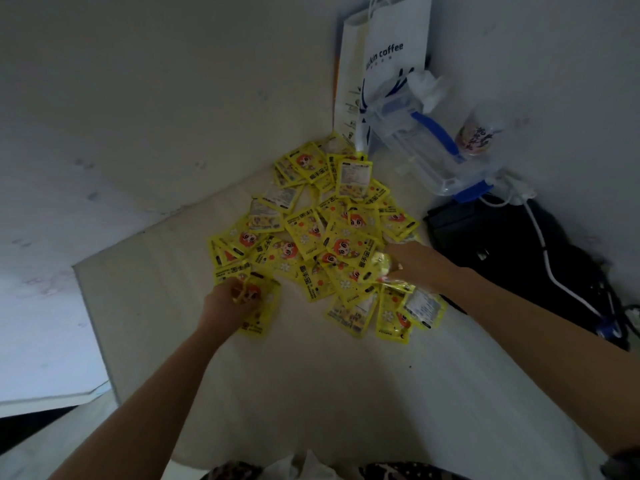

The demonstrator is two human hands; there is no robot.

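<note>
Left hand point(230, 301) at near-left edge of pile point(332, 233), fingers curled on yellow packet point(259, 318), long axis pointing back along arm. Right hand point(412, 261) at pile's right edge, pinching crumpled packet point(381, 266). Remaining packets between hands.

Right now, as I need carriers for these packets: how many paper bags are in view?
2. The white coffee-print bag stands in the far corner. The second bag stands just left of it, partly covered by it. Others may be hidden behind.
</note>
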